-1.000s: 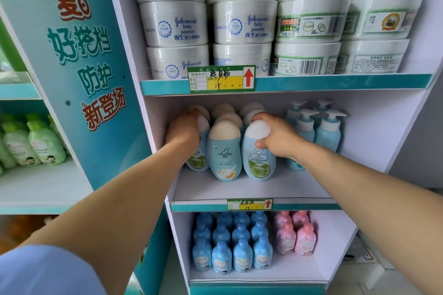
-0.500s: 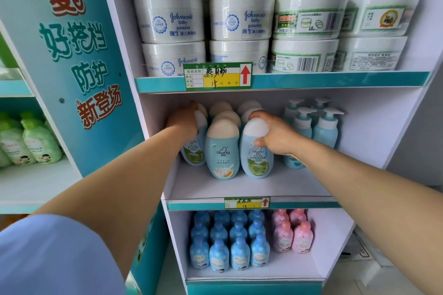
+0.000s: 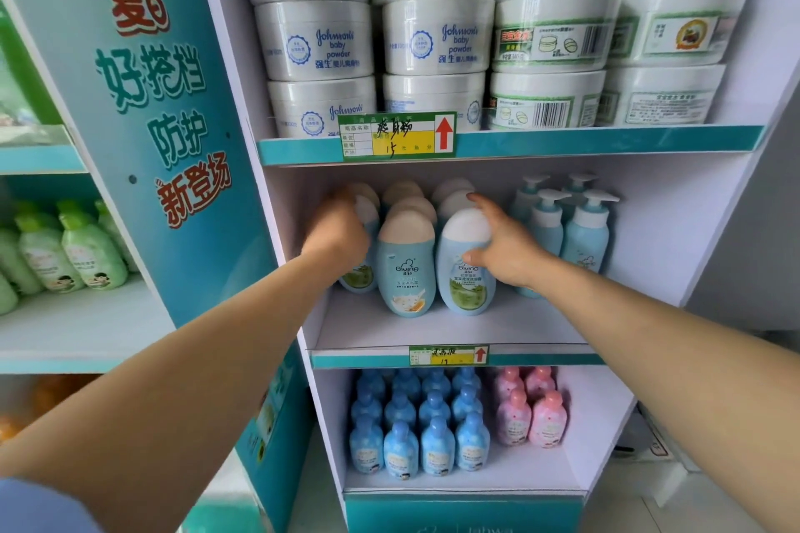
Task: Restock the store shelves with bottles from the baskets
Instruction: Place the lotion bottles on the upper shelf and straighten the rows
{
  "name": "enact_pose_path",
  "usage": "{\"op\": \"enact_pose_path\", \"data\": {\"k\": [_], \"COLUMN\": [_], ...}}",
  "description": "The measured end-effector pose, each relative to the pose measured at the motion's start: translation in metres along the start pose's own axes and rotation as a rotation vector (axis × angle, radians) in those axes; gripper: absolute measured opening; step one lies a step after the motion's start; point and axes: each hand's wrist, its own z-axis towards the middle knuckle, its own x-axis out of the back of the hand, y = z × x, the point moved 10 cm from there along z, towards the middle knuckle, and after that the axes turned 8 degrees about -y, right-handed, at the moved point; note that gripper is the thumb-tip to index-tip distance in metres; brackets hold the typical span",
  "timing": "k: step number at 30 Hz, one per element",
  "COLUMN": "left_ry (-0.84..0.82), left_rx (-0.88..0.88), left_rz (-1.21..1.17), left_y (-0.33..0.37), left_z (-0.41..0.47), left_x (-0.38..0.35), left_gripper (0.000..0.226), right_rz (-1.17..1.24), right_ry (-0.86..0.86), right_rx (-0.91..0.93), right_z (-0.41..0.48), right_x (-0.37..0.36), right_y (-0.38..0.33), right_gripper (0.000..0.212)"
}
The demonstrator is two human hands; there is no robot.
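The middle shelf (image 3: 498, 329) has bare room along its front edge and at its right end, up to the side wall (image 3: 710, 229). Capped bottles (image 3: 405, 273) stand packed in rows on the left, with pump bottles (image 3: 584, 238) just beside them. The shelf board above (image 3: 562, 141) sits close over their tops. The left hand (image 3: 337, 232) grips the leftmost bottle (image 3: 359, 278), filling that corner.

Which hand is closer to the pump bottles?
Right. The right hand touches a blue bottle just beside the pump bottles; the left hand grips the leftmost bottle, farther away.
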Motion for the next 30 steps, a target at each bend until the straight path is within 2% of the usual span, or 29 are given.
{"op": "enact_pose_path", "data": {"k": [3, 6, 12, 15, 18, 21, 25, 28, 30], "left_ry": [-0.189, -0.325, -0.221, -0.230, -0.227, -0.219, -0.213, -0.208, -0.209], "left_rx": [-0.006, 0.050, 0.062, 0.048, 0.055, 0.057, 0.047, 0.028, 0.021], "left_rz": [-0.163, -0.292, -0.335, -0.361, -0.403, -0.414, -0.416, -0.404, -0.398], "left_y": [0.006, 0.006, 0.008, 0.006, 0.003, 0.001, -0.002, -0.001, -0.002], "left_z": [-0.023, -0.033, -0.029, -0.025, -0.023, -0.021, -0.017, -0.014, -0.013], "left_x": [-0.029, -0.056, -0.054, -0.055, -0.058, -0.060, -0.062, -0.063, -0.064], "left_gripper": [0.050, 0.071, 0.056, 0.058, 0.058, 0.058, 0.057, 0.055, 0.053], "right_rz": [0.031, 0.038, 0.061, 0.112, 0.067, -0.073, -0.287, -0.250, -0.257], "right_ry": [0.049, 0.022, -0.001, 0.188, 0.327, 0.258, 0.000, -0.115, -0.144], "right_rx": [-0.080, -0.162, -0.228, -0.198, -0.135, -0.120, -0.191, -0.228, -0.210], "right_z": [-0.010, -0.017, -0.011, -0.009, -0.003, 0.019, 0.046, 0.055, 0.058], "right_x": [0.001, -0.004, -0.006, 0.021, 0.050, 0.059, 0.047, 0.033, 0.029], "right_y": [0.014, 0.024, 0.036, 0.022, -0.003, -0.019, -0.015, -0.001, 0.002], "right_gripper": [0.079, 0.064, 0.059, 0.063, 0.049, 0.034, 0.029, 0.023, 0.028]}}
